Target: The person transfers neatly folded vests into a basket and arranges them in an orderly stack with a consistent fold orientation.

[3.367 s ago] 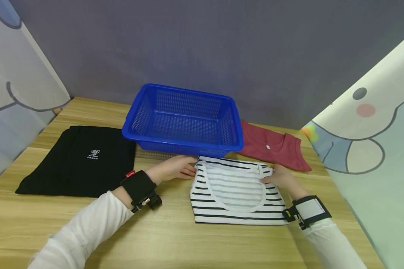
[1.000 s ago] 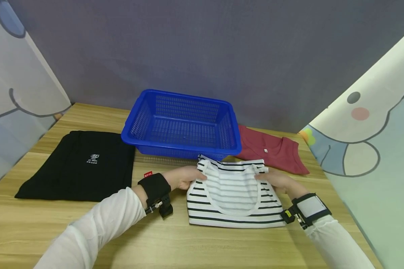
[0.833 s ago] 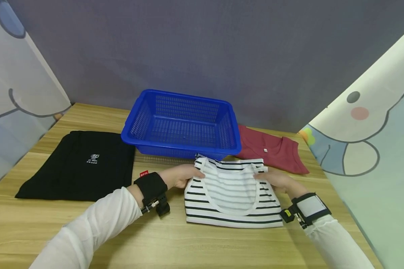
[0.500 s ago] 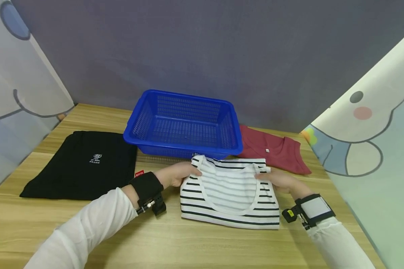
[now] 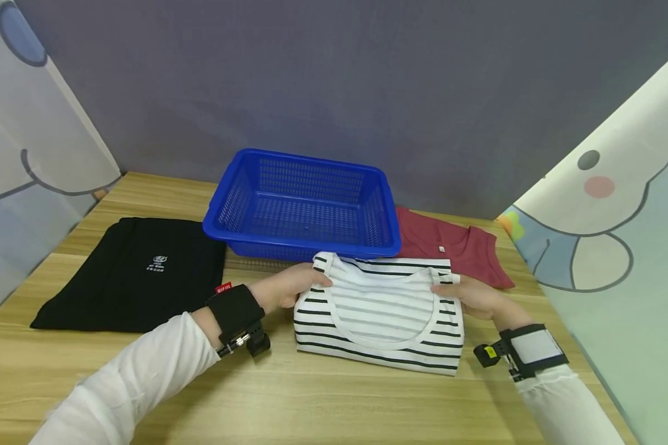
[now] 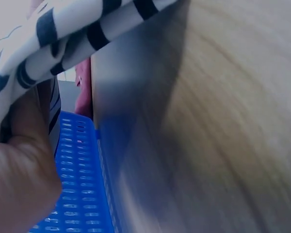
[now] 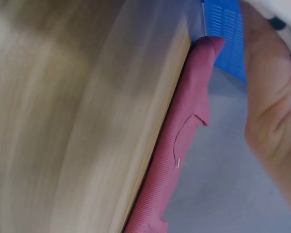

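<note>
A folded white garment with black stripes (image 5: pixel 378 309) is held between both hands in front of the basket, its round neckline facing up. The left hand (image 5: pixel 292 285) pinches its upper left edge, thumb on top and fingers beneath. At the upper right edge the right hand (image 5: pixel 481 298) pinches it the same way. In the left wrist view the striped cloth (image 6: pixel 77 29) hangs above the tabletop, beside the left hand (image 6: pixel 24 170). The right wrist view shows the right hand (image 7: pixel 276 97) with a bit of striped cloth at its fingers.
An empty blue basket (image 5: pixel 306 243) stands behind the striped garment. A folded black garment (image 5: pixel 139 278) lies at the left on the wooden table (image 5: pixel 312 402). Right of the basket lies a folded red garment (image 5: pixel 451 244), close to the right hand. A grey wall rises behind.
Both hands have taken hold of the striped garment's upper edges. It has shifted a little left and its near edge now slants. Lately the right hand has moved slightly right and the upper edge has risen.
</note>
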Demonstrator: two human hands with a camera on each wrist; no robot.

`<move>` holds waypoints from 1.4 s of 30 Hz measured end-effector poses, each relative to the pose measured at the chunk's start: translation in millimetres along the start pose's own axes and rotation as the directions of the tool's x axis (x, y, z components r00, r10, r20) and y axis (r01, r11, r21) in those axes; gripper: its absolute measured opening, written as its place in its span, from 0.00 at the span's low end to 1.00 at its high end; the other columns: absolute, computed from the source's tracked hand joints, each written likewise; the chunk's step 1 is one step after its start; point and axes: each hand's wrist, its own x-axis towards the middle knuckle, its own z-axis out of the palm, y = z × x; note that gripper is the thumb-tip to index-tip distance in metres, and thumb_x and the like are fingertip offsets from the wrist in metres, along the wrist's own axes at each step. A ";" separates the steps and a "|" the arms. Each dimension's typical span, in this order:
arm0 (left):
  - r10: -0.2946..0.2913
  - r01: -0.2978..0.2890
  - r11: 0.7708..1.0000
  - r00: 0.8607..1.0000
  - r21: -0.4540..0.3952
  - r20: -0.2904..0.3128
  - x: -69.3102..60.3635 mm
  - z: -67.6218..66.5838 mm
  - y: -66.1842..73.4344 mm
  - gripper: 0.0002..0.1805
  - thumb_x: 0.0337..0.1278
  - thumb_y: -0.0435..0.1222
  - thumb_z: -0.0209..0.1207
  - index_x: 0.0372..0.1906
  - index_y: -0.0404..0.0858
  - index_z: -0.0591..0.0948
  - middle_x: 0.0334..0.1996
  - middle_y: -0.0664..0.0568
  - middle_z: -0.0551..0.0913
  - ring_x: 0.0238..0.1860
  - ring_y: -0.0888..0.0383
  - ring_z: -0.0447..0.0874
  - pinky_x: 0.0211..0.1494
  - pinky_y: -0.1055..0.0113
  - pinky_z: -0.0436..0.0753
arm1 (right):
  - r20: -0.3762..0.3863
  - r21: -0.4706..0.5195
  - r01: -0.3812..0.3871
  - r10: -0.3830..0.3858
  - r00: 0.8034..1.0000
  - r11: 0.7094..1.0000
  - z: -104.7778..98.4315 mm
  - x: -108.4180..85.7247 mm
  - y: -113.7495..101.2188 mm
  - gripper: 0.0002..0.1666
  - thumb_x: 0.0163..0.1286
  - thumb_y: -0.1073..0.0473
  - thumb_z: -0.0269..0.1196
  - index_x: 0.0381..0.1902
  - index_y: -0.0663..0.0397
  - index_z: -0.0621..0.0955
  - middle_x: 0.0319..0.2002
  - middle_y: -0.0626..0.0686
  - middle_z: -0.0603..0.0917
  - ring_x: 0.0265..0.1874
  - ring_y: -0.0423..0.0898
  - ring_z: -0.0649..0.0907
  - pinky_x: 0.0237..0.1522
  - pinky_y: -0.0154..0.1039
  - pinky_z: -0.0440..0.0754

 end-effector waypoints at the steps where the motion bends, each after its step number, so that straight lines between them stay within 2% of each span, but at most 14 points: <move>1: 0.007 -0.007 1.000 1.000 0.000 0.004 -1.0 0.3 0.2 0.11 0.62 0.32 0.49 0.47 0.33 0.74 0.32 0.53 0.83 0.32 0.59 0.83 0.41 0.63 0.84 | 0.005 0.001 0.007 -0.007 1.000 1.000 -0.4 -0.7 -0.5 0.12 0.76 0.61 0.47 0.54 0.46 0.69 0.44 0.45 0.84 0.44 0.42 0.85 0.43 0.43 0.84; 8: 0.028 -0.029 1.000 0.999 -0.009 -0.014 -12.2 -0.9 3.1 0.14 0.63 0.32 0.50 0.51 0.33 0.74 0.33 0.53 0.84 0.33 0.59 0.84 0.41 0.63 0.83 | 0.001 0.001 0.028 -0.028 1.000 1.000 2.3 -2.8 -8.2 0.13 0.76 0.61 0.47 0.55 0.44 0.69 0.44 0.45 0.85 0.43 0.43 0.85 0.43 0.44 0.84; 14: 0.069 -0.069 0.998 0.997 0.000 0.017 -24.1 -5.9 6.9 0.15 0.63 0.32 0.50 0.53 0.32 0.73 0.34 0.55 0.84 0.35 0.60 0.84 0.42 0.64 0.83 | -0.025 -0.034 0.020 -0.021 0.999 0.999 7.6 -2.5 -15.4 0.15 0.75 0.58 0.49 0.58 0.48 0.68 0.43 0.45 0.85 0.42 0.42 0.85 0.43 0.42 0.84; 23: 0.081 -0.081 0.997 0.996 0.003 0.041 -40.4 -20.8 10.7 0.14 0.64 0.32 0.51 0.52 0.32 0.72 0.33 0.55 0.85 0.35 0.59 0.85 0.42 0.62 0.84 | 0.043 -0.008 0.063 -0.063 0.997 0.998 18.2 2.9 -24.5 0.13 0.76 0.59 0.48 0.56 0.45 0.69 0.45 0.44 0.85 0.44 0.42 0.85 0.44 0.41 0.84; 27: 0.079 -0.079 0.997 0.996 0.005 0.034 -45.0 -23.6 10.2 0.12 0.64 0.32 0.51 0.50 0.33 0.73 0.32 0.55 0.85 0.34 0.60 0.85 0.41 0.64 0.84 | 0.061 0.000 0.080 -0.080 0.995 0.997 21.0 4.9 -27.5 0.13 0.76 0.61 0.47 0.56 0.45 0.69 0.45 0.45 0.85 0.44 0.41 0.85 0.44 0.41 0.83; 31: 0.089 -0.089 0.996 0.995 -0.005 0.053 -50.5 -24.6 9.8 0.12 0.64 0.32 0.50 0.50 0.33 0.73 0.33 0.55 0.85 0.36 0.60 0.85 0.41 0.64 0.84 | 0.059 0.002 0.074 -0.074 0.996 0.997 24.0 5.6 -29.6 0.13 0.76 0.60 0.48 0.55 0.45 0.69 0.45 0.45 0.85 0.44 0.41 0.85 0.44 0.41 0.84; 38: 0.118 -0.117 0.993 0.990 -0.013 0.083 -63.0 -26.3 16.7 0.16 0.64 0.32 0.50 0.54 0.30 0.70 0.36 0.54 0.86 0.37 0.59 0.85 0.41 0.65 0.84 | 0.092 0.026 0.107 -0.109 0.990 0.994 28.6 2.9 -36.9 0.14 0.76 0.62 0.47 0.56 0.44 0.70 0.46 0.45 0.85 0.45 0.42 0.84 0.45 0.41 0.83; 42: 0.151 -0.150 0.989 0.984 -0.012 0.095 -69.5 -29.2 24.2 0.20 0.64 0.32 0.50 0.59 0.30 0.67 0.38 0.54 0.85 0.40 0.60 0.85 0.43 0.65 0.83 | 0.097 0.017 0.148 -0.149 0.984 0.989 29.2 2.1 -42.6 0.16 0.76 0.63 0.46 0.57 0.42 0.70 0.47 0.45 0.84 0.46 0.41 0.84 0.46 0.40 0.83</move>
